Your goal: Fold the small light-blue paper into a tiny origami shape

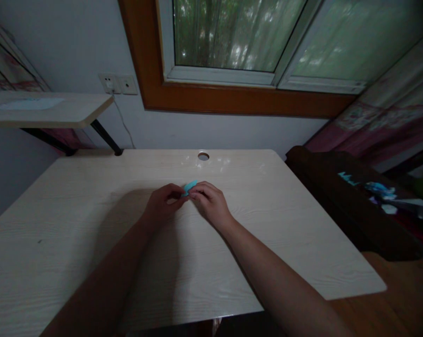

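A small piece of light blue folded paper sits between both my hands, just above the middle of the pale wooden desk. My left hand is curled, its fingertips pinching the paper's left side. My right hand is also closed, fingers pressed on the paper's right side. Most of the paper is hidden under my fingers.
A round cable hole lies at the desk's far edge. A shelf juts out at the left, with wall sockets beside it. At the right stands a dark wooden piece of furniture with small items. A window is behind.
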Demonstrator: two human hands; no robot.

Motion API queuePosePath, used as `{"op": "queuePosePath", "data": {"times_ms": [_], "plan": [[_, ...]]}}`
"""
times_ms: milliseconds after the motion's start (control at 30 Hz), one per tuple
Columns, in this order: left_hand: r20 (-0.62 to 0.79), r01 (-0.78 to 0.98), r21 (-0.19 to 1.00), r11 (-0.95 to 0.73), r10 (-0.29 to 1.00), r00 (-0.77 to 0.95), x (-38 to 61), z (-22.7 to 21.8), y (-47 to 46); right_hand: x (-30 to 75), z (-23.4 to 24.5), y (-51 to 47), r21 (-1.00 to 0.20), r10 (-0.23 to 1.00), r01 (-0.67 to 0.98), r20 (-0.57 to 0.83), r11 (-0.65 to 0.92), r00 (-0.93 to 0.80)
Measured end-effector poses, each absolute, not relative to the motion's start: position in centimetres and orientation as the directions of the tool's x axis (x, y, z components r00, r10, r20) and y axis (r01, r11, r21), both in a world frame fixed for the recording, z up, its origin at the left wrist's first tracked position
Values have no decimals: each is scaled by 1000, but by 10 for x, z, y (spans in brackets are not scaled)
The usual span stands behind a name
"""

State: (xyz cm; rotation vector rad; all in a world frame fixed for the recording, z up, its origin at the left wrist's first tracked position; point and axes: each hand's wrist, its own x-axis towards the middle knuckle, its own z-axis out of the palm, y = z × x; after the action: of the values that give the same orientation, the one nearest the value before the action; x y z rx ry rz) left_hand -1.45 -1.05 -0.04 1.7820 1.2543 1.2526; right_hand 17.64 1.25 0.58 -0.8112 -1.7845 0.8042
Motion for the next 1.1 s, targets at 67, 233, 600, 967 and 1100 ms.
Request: {"op": "queuePosePath", "data": {"times_ms": [67,233,600,967,1100], "plan": [[374,400,835,-377,923,88,-15,0,-10,176,5,12,-818,818,159,496,553,-291],[410,410,823,-393,911,49,-17,1,-10,174,0,12,-899,885,77,406,432,-228],[417,372,843,-389,909,6,-19,3,-13,169,0,10,-945,937,-150,314,292,-153],[446,311,836,-451,890,95,-19,2,-11,173,-1,12,-882,861,43,446,469,-245],[448,324,828,-458,887,109,-18,1,-11,173,-3,13,-890,870,45,431,453,-238]]}}
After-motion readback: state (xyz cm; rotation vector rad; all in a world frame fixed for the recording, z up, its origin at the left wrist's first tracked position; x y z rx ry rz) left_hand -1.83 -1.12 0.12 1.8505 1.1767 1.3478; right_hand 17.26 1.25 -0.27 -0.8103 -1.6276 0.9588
